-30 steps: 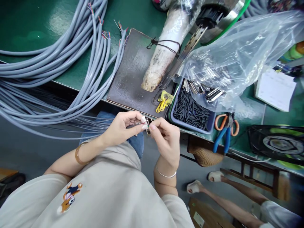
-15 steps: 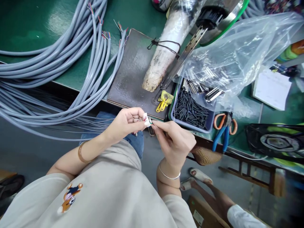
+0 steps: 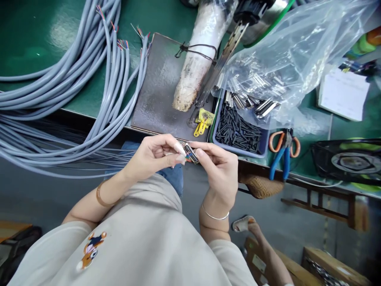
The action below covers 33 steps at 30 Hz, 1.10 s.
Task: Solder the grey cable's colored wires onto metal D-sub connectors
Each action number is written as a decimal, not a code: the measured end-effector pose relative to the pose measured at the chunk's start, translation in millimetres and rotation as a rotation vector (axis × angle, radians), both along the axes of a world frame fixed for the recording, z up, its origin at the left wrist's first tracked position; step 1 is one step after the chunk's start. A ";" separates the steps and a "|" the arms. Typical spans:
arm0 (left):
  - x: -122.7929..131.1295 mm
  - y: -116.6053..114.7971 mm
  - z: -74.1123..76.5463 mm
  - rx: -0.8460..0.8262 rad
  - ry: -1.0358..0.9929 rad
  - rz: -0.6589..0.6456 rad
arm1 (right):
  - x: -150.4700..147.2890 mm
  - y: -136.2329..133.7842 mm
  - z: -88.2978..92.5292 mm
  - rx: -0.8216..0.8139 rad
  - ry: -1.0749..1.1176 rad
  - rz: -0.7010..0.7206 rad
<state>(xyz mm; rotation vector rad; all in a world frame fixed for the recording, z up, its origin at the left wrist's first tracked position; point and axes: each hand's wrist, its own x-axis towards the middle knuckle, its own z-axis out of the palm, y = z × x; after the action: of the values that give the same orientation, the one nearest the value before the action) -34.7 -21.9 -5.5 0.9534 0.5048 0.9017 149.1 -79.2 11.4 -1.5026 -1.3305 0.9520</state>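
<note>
A small metal multi-pin connector (image 3: 191,153) is pinched between the thumb and forefinger of my right hand (image 3: 220,169). It lies tilted, with its dark face showing. At its left end, my left hand (image 3: 151,157) has thumb and forefinger closed on thin coloured wires (image 3: 187,157), largely hidden by the fingers. White wrapping covers these left fingertips. Both hands meet just in front of the bench edge, above my lap.
Grey cables (image 3: 116,91) with stripped ends lie at left. A dark board (image 3: 157,83) bears a white wrapped roll (image 3: 195,63) and yellow-handled snips (image 3: 201,125). At right are a bin (image 3: 265,147) of black tubes, a plastic bag (image 3: 285,59) of connectors, and pliers (image 3: 279,161).
My right hand has shifted from pinching at the wires to gripping the connector, which is now turned and more visible. The view has shifted slightly. A co-worker's legs at lower right have moved.
</note>
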 end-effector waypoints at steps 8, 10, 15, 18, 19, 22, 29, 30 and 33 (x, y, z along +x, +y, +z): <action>-5.6 -5.6 0.2 0.538 0.329 0.043 | -10.6 4.7 1.6 0.185 -0.151 -0.105; -2.6 -9.9 -1.5 0.532 0.370 0.111 | -16.0 4.2 -1.5 0.230 -0.235 -0.154; 3.0 -9.0 -3.5 0.165 0.327 0.204 | -14.5 6.7 -9.0 0.353 -0.339 -0.258; 2.5 -0.7 -2.0 -0.026 0.282 0.228 | -9.5 7.9 -7.9 0.614 -0.174 -0.409; 2.2 1.9 -1.4 -0.069 0.264 0.228 | -8.8 7.5 -7.3 0.688 -0.117 -0.438; 2.0 7.0 -0.3 -0.156 0.198 0.203 | -9.3 3.6 -8.1 0.716 -0.121 -0.420; 4.1 10.6 -1.0 -0.263 0.152 0.105 | -8.8 6.9 -19.8 0.556 -0.415 -0.106; 4.4 10.7 -1.2 -0.257 0.151 0.108 | -8.9 9.1 -20.8 0.552 -0.413 -0.081; 6.3 10.4 -0.8 -0.207 0.174 0.160 | -10.4 13.4 -23.3 0.530 -0.372 -0.064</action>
<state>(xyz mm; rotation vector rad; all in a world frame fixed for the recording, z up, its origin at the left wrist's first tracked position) -28.4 -11.5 -6.3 0.8142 0.8167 0.8936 138.6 -65.8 -11.9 -1.3243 -1.6272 0.2418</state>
